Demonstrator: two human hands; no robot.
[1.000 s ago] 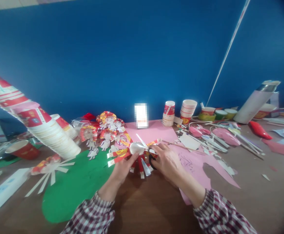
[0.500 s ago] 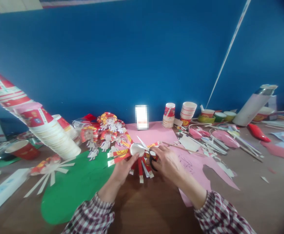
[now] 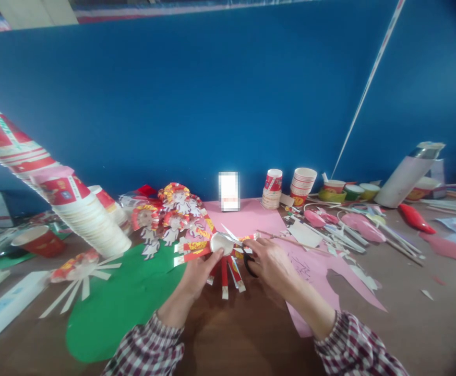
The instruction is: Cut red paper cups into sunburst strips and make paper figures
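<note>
The left hand [image 3: 196,274] pinches the rim of a paper cup [image 3: 220,244] cut into strips, thumb and fingers closed on the near edge of its round white base. The right hand [image 3: 272,263] is curled shut through the black loops of a pair of scissors [image 3: 239,245], whose thin metal blades point left and away, across the cup's base, their long axis running roughly from the right hand toward the far left. The cup sits just above the brown worktop [image 3: 243,334], between the two hands, in the middle of the view. Its wall is slit into flat red, yellow and white paper strips that fan outward like spokes, several hanging down toward the person and others spreading left.

Under and beside the hands lie a smooth green paper disc [image 3: 114,308] on the left and a pink paper sheet [image 3: 314,271] on the right, the pink one cut with irregular edges. Behind the cup is a cluster of small paper figures [image 3: 173,214] with red and yellow fringes. Farther left a long stack of nested paper cups [image 3: 56,193] leans on its side. Near the blue wall [image 3: 212,94] stand short stacks of cups [image 3: 302,183], and white paper offcuts [image 3: 345,235] are strewn to the right.
</note>
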